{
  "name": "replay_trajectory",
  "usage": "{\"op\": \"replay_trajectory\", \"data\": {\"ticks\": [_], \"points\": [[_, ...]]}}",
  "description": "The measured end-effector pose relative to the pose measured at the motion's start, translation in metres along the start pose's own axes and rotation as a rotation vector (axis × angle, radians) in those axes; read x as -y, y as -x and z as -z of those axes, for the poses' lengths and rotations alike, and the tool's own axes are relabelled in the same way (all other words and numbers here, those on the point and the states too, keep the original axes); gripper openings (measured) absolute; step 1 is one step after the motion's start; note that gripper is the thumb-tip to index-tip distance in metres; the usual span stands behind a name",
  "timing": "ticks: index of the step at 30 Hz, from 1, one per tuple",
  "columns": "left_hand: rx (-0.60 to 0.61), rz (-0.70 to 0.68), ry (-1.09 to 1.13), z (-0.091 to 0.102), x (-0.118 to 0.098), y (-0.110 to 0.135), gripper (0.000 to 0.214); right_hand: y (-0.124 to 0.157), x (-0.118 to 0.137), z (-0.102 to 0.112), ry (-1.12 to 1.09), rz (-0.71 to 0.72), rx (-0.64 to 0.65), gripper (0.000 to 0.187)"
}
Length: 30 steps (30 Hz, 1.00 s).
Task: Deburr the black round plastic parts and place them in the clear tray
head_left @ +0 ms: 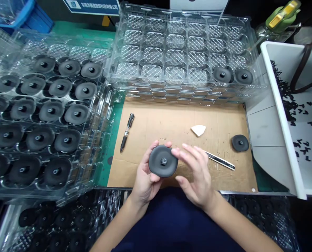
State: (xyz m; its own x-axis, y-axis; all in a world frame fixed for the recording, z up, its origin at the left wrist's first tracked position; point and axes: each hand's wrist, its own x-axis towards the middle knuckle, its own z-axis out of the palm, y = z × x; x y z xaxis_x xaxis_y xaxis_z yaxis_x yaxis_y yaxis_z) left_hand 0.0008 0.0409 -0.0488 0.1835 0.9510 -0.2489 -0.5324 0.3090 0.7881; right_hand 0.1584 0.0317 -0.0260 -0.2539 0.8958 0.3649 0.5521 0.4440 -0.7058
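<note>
My left hand (pixel 146 171) grips a round black plastic cap (pixel 160 167) with a small central stem, its fingers wrapped around the left and lower rim. Beside the cap, my right hand (pixel 196 171) has its fingers spread, with the index fingertip at the cap's right edge. Both hands are over the front of a cardboard sheet (pixel 156 119). A slim black-and-white craft knife or similar tool (pixel 220 161) lies partly behind the right hand. Farther right rests another black cap (pixel 240 142). A white wedge-shaped pad (pixel 198 130) lies behind the right hand.
A pen (pixel 127 133) lies on the cardboard's left. Black caps fill most of the clear tray (pixel 90 140) at left. Stacked clear trays (pixel 184 85) stand behind, with two caps in the top one. A white bin (pixel 279 122) at right holds small black scraps.
</note>
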Motion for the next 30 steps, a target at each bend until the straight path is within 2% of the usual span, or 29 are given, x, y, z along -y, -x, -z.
{"op": "replay_trajectory", "data": {"ticks": [2,4,6,8,10,11,14,15,16,18,21,26,30], "points": [[0.013,-0.002,0.010,0.000,0.000,0.004,0.072,0.001,-0.001,0.000,0.030,-0.048,-0.063,0.061],[0.024,-0.005,0.020,0.000,0.000,0.007,0.073,0.004,-0.001,-0.001,0.027,0.041,-0.051,0.062],[0.004,-0.008,-0.013,-0.001,-0.001,0.010,0.073,0.007,-0.001,-0.001,0.019,0.138,0.024,0.063],[-0.008,-0.005,-0.035,-0.002,-0.001,0.013,0.072,0.009,-0.001,-0.001,-0.011,0.032,0.027,0.062],[0.001,-0.001,-0.009,-0.003,-0.001,0.014,0.071,0.010,-0.001,-0.001,-0.040,-0.124,-0.044,0.061],[0.008,0.001,0.012,-0.004,-0.001,0.015,0.070,0.010,-0.001,-0.001,-0.046,-0.129,-0.061,0.062],[-0.004,0.006,0.042,-0.006,-0.001,0.016,0.072,0.010,-0.001,-0.003,-0.033,0.088,0.010,0.065],[-0.014,0.012,0.042,-0.006,-0.001,0.016,0.073,0.010,-0.001,-0.004,-0.040,0.106,0.027,0.064],[-0.019,0.021,0.038,-0.006,-0.001,0.016,0.074,0.009,-0.003,-0.004,-0.062,0.058,0.016,0.063],[-0.018,0.034,0.026,-0.006,-0.002,0.015,0.079,0.005,-0.010,-0.004,-0.119,-0.152,-0.072,0.056],[-0.010,0.042,-0.008,-0.005,-0.002,0.013,0.078,-0.007,-0.036,0.001,-0.075,-0.374,-0.150,0.046],[-0.050,0.061,0.031,0.000,0.001,0.006,0.065,-0.024,-0.094,0.008,0.275,-0.494,-0.027,0.043],[-0.131,0.039,0.187,0.003,0.004,0.000,0.060,-0.027,-0.113,0.003,0.268,-0.466,0.047,0.026]]}}
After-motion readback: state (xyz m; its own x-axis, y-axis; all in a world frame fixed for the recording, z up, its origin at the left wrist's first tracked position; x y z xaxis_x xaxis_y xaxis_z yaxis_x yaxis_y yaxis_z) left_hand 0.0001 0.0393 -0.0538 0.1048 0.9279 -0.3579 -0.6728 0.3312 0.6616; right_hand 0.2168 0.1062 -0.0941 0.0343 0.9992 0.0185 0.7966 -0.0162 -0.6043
